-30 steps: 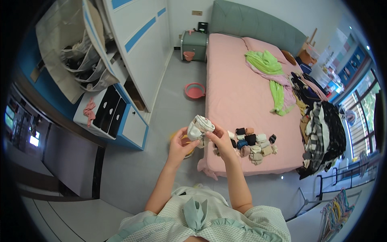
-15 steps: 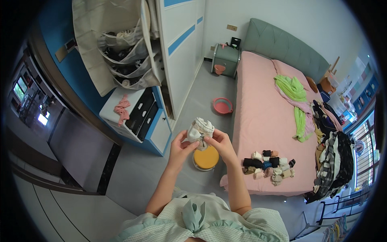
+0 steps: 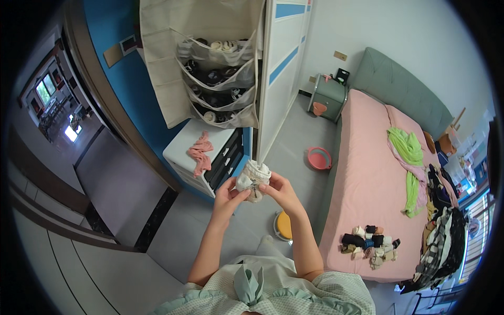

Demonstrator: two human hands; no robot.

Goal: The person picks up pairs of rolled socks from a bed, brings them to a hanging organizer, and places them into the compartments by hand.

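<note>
At left hangs one beige organizer (image 3: 161, 73) with four mesh pocket rows in view; below it, one pink cloth (image 3: 199, 153) lies on one white drawer unit (image 3: 219, 137). The left hand (image 3: 224, 198) pinches one side of a single white cloth bundle (image 3: 255, 179), held up above the floor; the right hand (image 3: 284, 194) grips its other side. Then come one yellow-topped stool (image 3: 284, 224), one pink basin (image 3: 319, 158) and one bed (image 3: 362, 184) bearing small rolled garments (image 3: 377, 241), too tightly packed to count.
</note>
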